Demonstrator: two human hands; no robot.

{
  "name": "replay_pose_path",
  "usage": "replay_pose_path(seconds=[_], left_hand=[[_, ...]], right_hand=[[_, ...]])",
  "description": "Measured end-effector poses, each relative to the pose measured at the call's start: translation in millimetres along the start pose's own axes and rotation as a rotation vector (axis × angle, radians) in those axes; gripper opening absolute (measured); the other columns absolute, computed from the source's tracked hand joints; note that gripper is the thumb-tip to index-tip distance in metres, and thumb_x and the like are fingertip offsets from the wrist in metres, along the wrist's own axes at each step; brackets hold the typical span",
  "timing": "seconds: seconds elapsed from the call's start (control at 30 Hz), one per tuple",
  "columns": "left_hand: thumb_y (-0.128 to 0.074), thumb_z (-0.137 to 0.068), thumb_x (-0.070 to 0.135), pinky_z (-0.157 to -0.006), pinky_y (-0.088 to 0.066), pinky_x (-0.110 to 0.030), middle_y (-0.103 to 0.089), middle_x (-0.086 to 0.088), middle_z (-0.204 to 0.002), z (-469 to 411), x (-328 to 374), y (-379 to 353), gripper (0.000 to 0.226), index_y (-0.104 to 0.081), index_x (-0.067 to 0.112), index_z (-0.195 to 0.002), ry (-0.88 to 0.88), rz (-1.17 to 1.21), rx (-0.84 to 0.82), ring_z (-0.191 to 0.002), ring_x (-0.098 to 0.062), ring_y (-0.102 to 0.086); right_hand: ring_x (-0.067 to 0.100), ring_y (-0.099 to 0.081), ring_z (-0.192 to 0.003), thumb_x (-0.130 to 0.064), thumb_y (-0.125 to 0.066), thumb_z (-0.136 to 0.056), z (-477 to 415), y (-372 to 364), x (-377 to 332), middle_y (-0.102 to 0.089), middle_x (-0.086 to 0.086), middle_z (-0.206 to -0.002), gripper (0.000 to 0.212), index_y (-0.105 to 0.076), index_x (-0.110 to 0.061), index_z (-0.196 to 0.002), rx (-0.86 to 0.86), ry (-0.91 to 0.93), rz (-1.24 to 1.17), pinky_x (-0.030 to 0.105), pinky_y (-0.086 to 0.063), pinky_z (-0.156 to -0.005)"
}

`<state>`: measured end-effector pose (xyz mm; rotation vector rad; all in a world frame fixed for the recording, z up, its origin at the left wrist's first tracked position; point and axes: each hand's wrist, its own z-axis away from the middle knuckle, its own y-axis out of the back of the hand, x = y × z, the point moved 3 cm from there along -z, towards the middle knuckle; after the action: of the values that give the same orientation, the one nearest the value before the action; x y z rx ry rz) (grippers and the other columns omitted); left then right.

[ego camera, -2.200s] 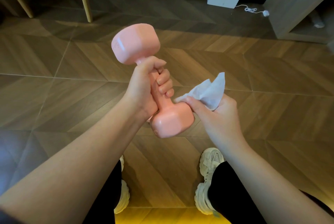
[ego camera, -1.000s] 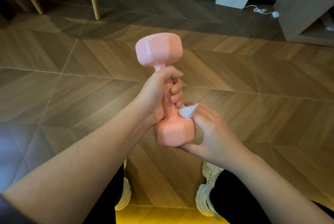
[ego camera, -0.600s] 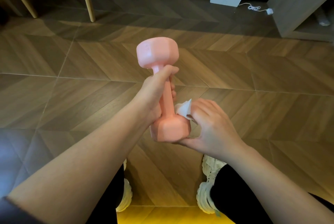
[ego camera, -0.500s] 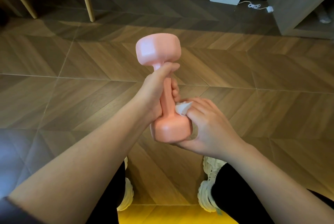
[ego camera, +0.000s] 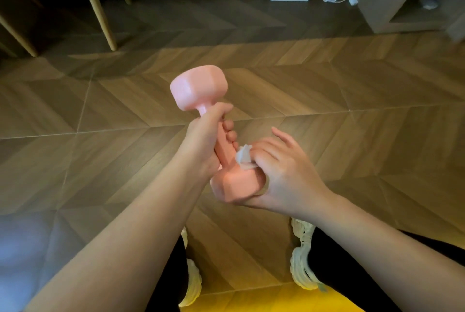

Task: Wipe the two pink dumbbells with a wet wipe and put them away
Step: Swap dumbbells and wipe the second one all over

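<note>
While the left hand (ego camera: 202, 145) is wrapped round the handle of the pink dumbbell (ego camera: 198, 90), holding it tilted in the air above the wooden floor (ego camera: 352, 110), the right hand (ego camera: 284, 176) cups the lower head with the wet wipe (ego camera: 243, 157) trapped between its fingers and the pink surface. Only a small white corner of the wipe pokes out near the neck. Both hands are closed on something: the left on the handle, the right on wipe and lower head together, thumb under the base. The second dumbbell is not in view.

The step in hand looks like wiping the lower head. To do it well, the left hand needs a firm grip so the weight cannot twist, while the right hand works round the head so the wipe reaches every flat face and the end face underneath, not just the side under the fingers. The wipe seems bunched; spread flatter, it would make more contact. The handle under the left hand and the upper head call for a change of grip, best made carefully, since a dropped weight would land near the shoes (ego camera: 302, 261).
</note>
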<state>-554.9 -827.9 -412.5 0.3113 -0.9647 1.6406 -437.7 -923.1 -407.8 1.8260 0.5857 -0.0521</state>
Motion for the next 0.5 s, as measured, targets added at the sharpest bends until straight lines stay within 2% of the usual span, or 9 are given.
replay_pose_path(seconds=[0.13, 0.27, 0.33, 0.43, 0.5], left_hand=[[-0.059, -0.090, 0.020, -0.046, -0.031, -0.023, -0.037, 0.007, -0.050, 1.2, 2.7, 0.1, 0.025, -0.041, 0.021, -0.073, 0.010, 0.038, 0.040, -0.041, -0.010, -0.034], [-0.054, -0.089, 0.011, -0.044, -0.030, -0.023, -0.036, 0.006, -0.050, 5.5, -0.8, -1.6, 0.026, -0.039, 0.020, -0.070, -0.025, 0.000, 0.060, -0.040, -0.010, -0.032], [-0.054, -0.089, 0.010, -0.044, -0.029, -0.023, -0.037, 0.006, -0.050, 6.6, -0.3, -3.9, 0.026, -0.040, 0.019, -0.070, -0.040, -0.023, 0.083, -0.040, -0.010, -0.032], [-0.053, -0.090, 0.009, -0.044, -0.030, -0.022, -0.037, 0.006, -0.050, 6.3, 5.6, -6.5, 0.024, -0.041, 0.019, -0.072, -0.065, -0.028, 0.097, -0.041, -0.010, -0.033], [-0.053, -0.090, 0.009, -0.042, -0.031, -0.020, -0.038, 0.005, -0.051, 5.8, 8.5, -6.1, 0.024, -0.041, 0.019, -0.072, -0.078, -0.041, 0.106, -0.041, -0.010, -0.034]], right_hand=[[0.020, -0.061, -0.089, -0.064, -0.084, -0.059, -1.0, -0.5, -3.4, -0.063, 0.001, -0.089, 0.068, -0.064, -0.007, -0.091, 0.095, -0.019, -0.034, 0.047, -0.042, -0.103], [0.020, -0.059, -0.106, -0.072, -0.071, -0.064, -0.4, -8.7, -1.5, -0.065, -0.003, -0.100, 0.069, -0.064, -0.015, -0.103, -0.102, -0.035, -0.055, 0.056, -0.026, -0.113], [0.018, -0.059, -0.108, -0.072, -0.070, -0.064, -0.2, -7.7, -0.1, -0.067, -0.005, -0.101, 0.068, -0.064, -0.018, -0.105, -0.118, -0.048, -0.034, 0.059, -0.020, -0.115], [0.015, -0.057, -0.093, -0.067, -0.080, -0.059, -1.3, -3.8, -1.9, -0.059, -0.006, -0.089, 0.068, -0.062, -0.012, -0.093, -0.009, -0.092, -0.004, 0.054, -0.022, -0.116], [0.012, -0.051, -0.089, -0.063, -0.084, -0.055, -2.3, -5.4, -1.7, -0.049, -0.009, -0.086, 0.068, -0.058, -0.011, -0.090, 0.004, -0.117, -0.033, 0.046, -0.025, -0.114]])
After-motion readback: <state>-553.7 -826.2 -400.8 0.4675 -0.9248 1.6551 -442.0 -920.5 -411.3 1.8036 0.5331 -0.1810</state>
